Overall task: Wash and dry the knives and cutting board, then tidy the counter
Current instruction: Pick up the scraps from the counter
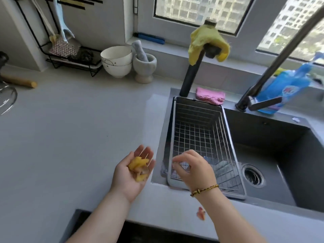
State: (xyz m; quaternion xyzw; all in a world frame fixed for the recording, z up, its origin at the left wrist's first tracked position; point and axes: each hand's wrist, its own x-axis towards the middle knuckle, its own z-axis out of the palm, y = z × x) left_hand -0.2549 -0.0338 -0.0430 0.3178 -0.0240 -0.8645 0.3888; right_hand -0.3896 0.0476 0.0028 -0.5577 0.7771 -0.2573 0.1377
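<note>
My left hand point(133, 171) is held palm up over the grey counter point(70, 137), cupping a small heap of yellow peel scraps point(139, 168). Just to its right, my right hand point(194, 168) hovers over the near end of the wire drain basket point(198, 130), fingers loosely curled; I cannot tell whether they pinch anything. A reddish scrap point(201, 213) lies near the counter's front edge, under my right forearm. No knife or cutting board is in view.
The dark sink point(280, 155) with its drain point(253, 175) lies to the right, a faucet point(263, 81) and blue detergent bottle point(287, 85) behind it. A pink cloth point(211, 96), yellow cloth point(208, 42), stacked bowls point(116, 61), mortar point(144, 67), rack point(70, 53) and rolling pin point(19, 81) line the back.
</note>
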